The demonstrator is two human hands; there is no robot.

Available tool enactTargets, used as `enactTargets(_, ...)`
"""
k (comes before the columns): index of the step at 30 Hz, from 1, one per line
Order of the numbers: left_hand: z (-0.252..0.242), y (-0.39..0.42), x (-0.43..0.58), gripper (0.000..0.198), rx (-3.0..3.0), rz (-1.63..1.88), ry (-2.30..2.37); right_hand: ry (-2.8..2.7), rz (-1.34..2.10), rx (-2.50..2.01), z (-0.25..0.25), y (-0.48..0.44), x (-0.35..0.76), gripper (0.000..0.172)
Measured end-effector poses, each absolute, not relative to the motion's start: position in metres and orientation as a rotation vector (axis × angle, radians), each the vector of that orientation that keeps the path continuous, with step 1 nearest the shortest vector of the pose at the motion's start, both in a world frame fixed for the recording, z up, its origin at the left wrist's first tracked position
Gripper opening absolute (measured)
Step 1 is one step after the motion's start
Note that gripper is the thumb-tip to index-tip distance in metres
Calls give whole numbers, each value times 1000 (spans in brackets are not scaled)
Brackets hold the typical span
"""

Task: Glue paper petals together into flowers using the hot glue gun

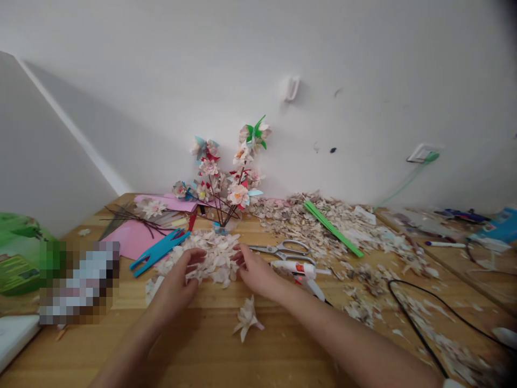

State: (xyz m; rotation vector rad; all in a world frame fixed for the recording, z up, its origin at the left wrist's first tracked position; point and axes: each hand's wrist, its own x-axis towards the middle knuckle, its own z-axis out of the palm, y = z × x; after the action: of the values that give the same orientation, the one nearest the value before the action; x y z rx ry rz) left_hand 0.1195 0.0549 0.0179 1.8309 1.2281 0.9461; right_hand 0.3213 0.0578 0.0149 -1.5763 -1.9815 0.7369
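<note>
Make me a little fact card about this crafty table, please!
Left hand: at the left side of the petal pile
Right hand: at its right side
Nearest the person: one loose flower
Right of the pile: scissors, what looks like a glue gun
Left of the pile: blue strip
Behind the pile: stemmed flowers
Farther right: green strip among scattered petals

The tips of the scissors [278,250] are obscured by the right hand [258,273], and whether that hand grips any of the petals [216,258] cannot be determined. An item [81,284] at left is pixelated beyond identification; the green bag [30,229] and white slab [16,339] near it are cut off by the left edge, and both forearms [141,334] by the bottom. A rounded white object [505,336] at lower right is too blurred to identify, and the dark mark [333,150] on the wall [363,64] too small to classify.
</note>
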Motion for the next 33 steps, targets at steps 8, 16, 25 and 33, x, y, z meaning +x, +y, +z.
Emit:
enactTargets(8,-1,48,126,57,2212,619,1231,-2079,639,-1604,12,56,312,52)
enactTargets(16,5,58,120,66,2262,654,1464,-2196,560,-1533,17,62,307,54)
enactTargets(25,-4,60,119,66,2183,679,1423,-2312,605,-1314,12,71,294,48)
enactTargets(33,-1,59,119,65,2201,667,1552,-1896,865,-1436,10,79,303,50)
